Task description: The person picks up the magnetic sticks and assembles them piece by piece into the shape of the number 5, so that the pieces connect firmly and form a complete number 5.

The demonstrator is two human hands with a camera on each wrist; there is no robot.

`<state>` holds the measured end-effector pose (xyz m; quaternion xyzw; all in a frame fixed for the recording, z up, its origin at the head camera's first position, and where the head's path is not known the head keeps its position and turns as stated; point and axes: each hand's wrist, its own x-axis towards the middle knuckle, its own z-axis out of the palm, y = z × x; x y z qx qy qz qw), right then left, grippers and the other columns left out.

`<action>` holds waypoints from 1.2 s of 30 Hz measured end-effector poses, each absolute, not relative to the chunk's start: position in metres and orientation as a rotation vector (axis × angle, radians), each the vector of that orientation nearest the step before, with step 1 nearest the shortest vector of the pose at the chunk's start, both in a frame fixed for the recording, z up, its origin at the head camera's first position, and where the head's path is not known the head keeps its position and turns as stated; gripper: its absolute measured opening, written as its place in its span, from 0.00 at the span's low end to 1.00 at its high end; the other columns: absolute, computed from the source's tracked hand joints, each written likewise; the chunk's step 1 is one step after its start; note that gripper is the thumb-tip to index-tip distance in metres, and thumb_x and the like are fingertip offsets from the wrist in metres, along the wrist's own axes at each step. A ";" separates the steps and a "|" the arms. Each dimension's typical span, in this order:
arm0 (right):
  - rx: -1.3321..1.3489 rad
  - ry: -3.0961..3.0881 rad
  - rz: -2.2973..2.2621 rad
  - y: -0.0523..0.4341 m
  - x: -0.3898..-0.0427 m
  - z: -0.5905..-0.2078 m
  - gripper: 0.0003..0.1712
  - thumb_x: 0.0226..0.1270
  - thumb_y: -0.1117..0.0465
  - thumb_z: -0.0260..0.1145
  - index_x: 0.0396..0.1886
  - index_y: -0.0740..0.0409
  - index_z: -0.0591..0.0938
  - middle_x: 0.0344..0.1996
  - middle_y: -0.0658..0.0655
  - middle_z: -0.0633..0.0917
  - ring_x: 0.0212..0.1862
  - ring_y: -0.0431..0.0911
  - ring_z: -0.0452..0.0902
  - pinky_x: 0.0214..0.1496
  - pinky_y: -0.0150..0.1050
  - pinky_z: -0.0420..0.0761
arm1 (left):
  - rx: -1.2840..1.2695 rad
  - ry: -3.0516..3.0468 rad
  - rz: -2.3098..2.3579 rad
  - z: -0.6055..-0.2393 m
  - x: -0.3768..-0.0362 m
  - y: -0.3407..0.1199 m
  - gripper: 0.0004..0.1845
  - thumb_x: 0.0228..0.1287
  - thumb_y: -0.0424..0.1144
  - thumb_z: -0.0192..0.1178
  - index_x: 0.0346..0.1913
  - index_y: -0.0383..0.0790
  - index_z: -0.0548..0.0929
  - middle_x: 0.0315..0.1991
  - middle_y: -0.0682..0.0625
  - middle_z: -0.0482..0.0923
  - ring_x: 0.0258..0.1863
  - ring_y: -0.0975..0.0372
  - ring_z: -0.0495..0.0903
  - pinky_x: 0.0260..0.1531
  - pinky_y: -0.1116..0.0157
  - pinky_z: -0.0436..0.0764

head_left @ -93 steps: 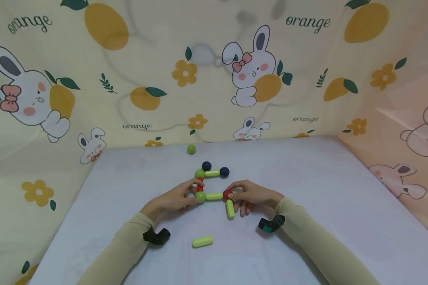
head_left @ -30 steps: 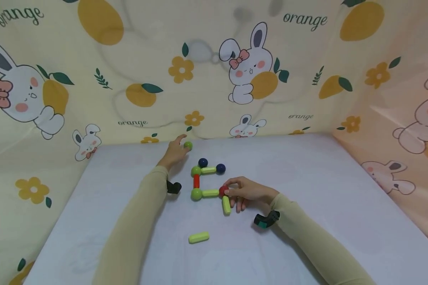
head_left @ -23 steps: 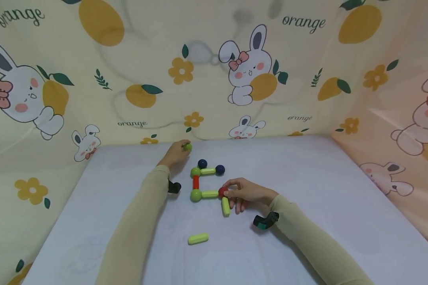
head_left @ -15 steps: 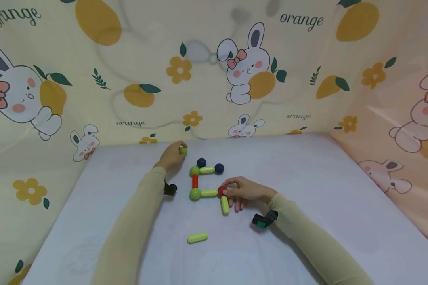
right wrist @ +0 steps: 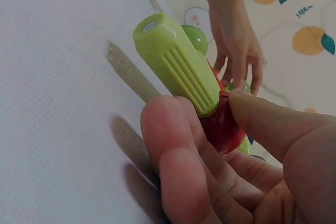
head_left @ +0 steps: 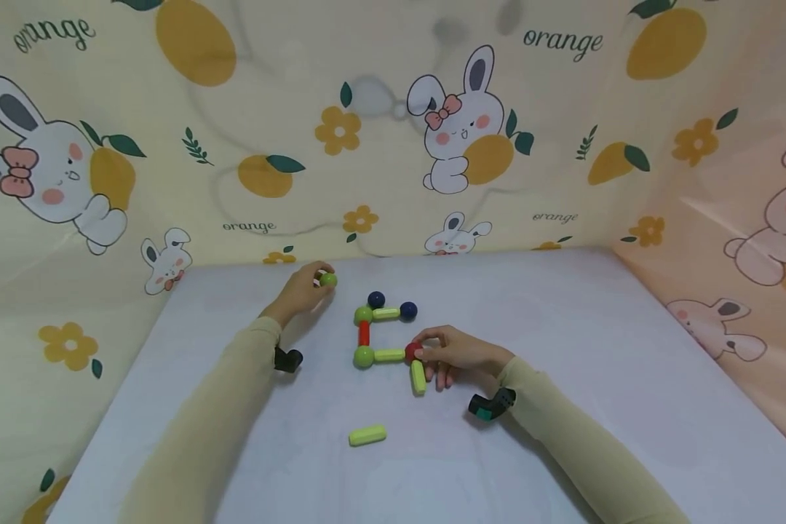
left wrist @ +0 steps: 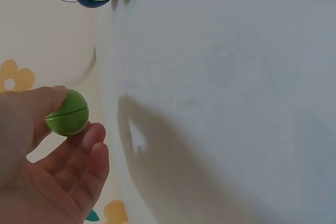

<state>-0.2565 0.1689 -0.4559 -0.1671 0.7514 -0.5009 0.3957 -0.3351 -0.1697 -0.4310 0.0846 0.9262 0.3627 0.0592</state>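
Observation:
My left hand pinches a green ball between thumb and fingers above the far left part of the table. My right hand grips the red ball at the corner of a joined figure of magnetic sticks and balls. From the red ball one yellow-green stick points toward the near side, its metal tip showing. Another yellow-green stick runs left to a green ball. A red stick links that to a second green ball, where a further yellow-green stick ends at a dark blue ball.
A second dark blue ball sits just behind the far green ball. One loose yellow-green stick lies on the white table nearer the front. A patterned cloth hangs behind the table.
My left hand left the near green ball and red stick, reached to the back, took the lone green ball and drew it left and slightly nearer. My right hand stays on the red ball.

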 end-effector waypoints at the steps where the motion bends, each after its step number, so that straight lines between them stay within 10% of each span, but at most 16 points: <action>1: -0.426 1.908 -1.269 0.169 -0.256 -0.456 0.26 0.78 0.54 0.60 0.69 0.58 0.70 0.26 0.54 0.86 0.19 0.41 0.82 0.23 0.31 0.81 | 0.257 2.808 1.106 -0.431 -0.333 -0.171 0.20 0.75 0.38 0.56 0.66 0.39 0.71 0.62 0.38 0.74 0.63 0.45 0.74 0.65 0.48 0.74; 36: -0.407 1.921 -1.281 0.169 -0.255 -0.456 0.26 0.78 0.54 0.59 0.70 0.59 0.69 0.25 0.54 0.86 0.19 0.40 0.82 0.22 0.31 0.81 | 0.731 2.681 1.166 -0.408 -0.238 -0.105 0.20 0.66 0.38 0.68 0.59 0.40 0.79 0.51 0.46 0.83 0.44 0.57 0.82 0.41 0.65 0.82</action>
